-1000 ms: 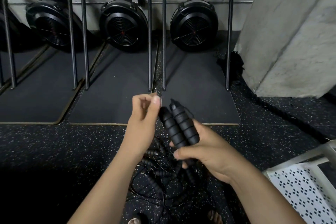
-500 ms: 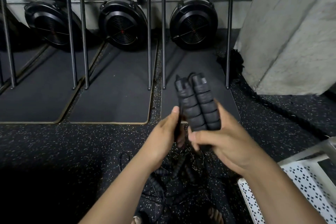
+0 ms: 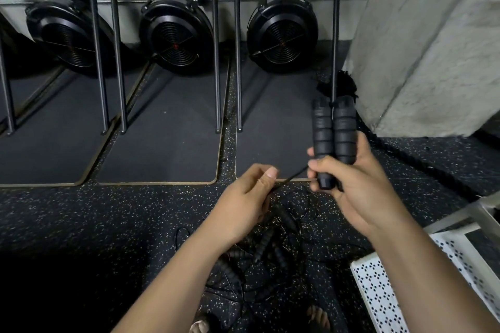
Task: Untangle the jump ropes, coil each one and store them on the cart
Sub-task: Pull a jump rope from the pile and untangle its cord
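Note:
My right hand (image 3: pixel 357 186) grips two black ribbed foam jump-rope handles (image 3: pixel 334 132) side by side, standing upright. A thin black cord (image 3: pixel 290 177) runs taut from the handles' lower end to my left hand (image 3: pixel 243 203), which pinches it between thumb and curled fingers. Below my hands a tangled pile of jump ropes (image 3: pixel 265 249) with several black foam handles and thin cords lies on the speckled floor. The white perforated shelf of the cart (image 3: pixel 384 286) shows at the lower right.
Three black fan-wheel machines (image 3: pixel 176 35) stand along the far wall on dark mats (image 3: pixel 162 130), with vertical metal bars (image 3: pixel 216 43) in front. A concrete pillar (image 3: pixel 433 43) rises at the right, a thick black rope (image 3: pixel 400 154) at its base. My toes (image 3: pixel 319 317) show at the bottom edge.
My right hand has carried the two handles to the right and turned them upright. My left hand has moved away from them to the left and now holds the cord stretched between the hands.

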